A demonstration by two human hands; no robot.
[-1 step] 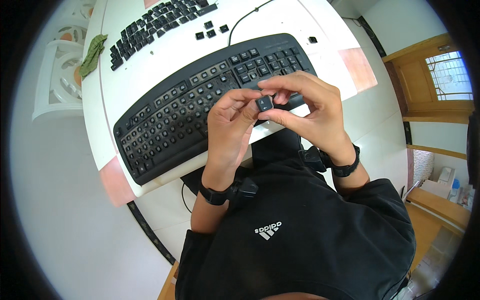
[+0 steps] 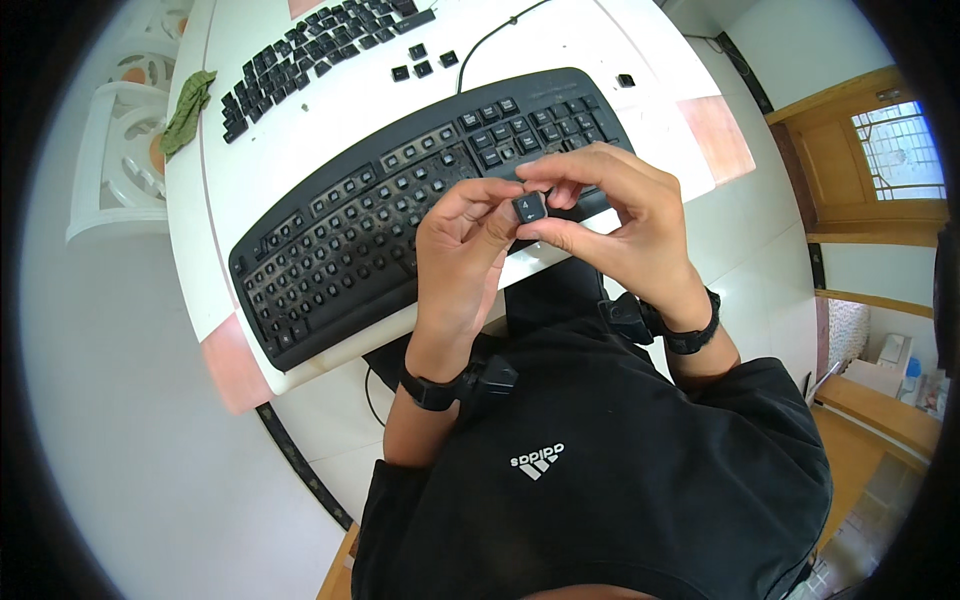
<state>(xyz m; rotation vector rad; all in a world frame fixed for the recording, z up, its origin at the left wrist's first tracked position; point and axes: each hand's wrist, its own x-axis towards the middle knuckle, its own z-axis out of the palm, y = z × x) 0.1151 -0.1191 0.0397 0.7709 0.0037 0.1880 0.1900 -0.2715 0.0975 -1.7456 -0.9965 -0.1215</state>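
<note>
A black keycap (image 2: 529, 208) with white markings is held up between my two hands, above the keyboard's near edge. My left hand (image 2: 462, 235) pinches it from the left, the thumb against its side. From the right, the curved thumb and fingers of my right hand (image 2: 622, 205) close on it; some of the fingertips are hidden behind it. Under and beyond my hands lies a black keyboard (image 2: 340, 320). Its left and middle parts show bare key stems and dust, while several keys (image 2: 490, 140) are still on its right part.
Rows of loose keycaps (image 2: 300, 65) lie on the white table (image 2: 330, 135) at the far left, with several more beyond the keyboard. A single keycap (image 2: 626, 80) sits at the far right. A cable (image 2: 490, 35) runs off the far side, and a green cloth (image 2: 188, 112) hangs at the left edge.
</note>
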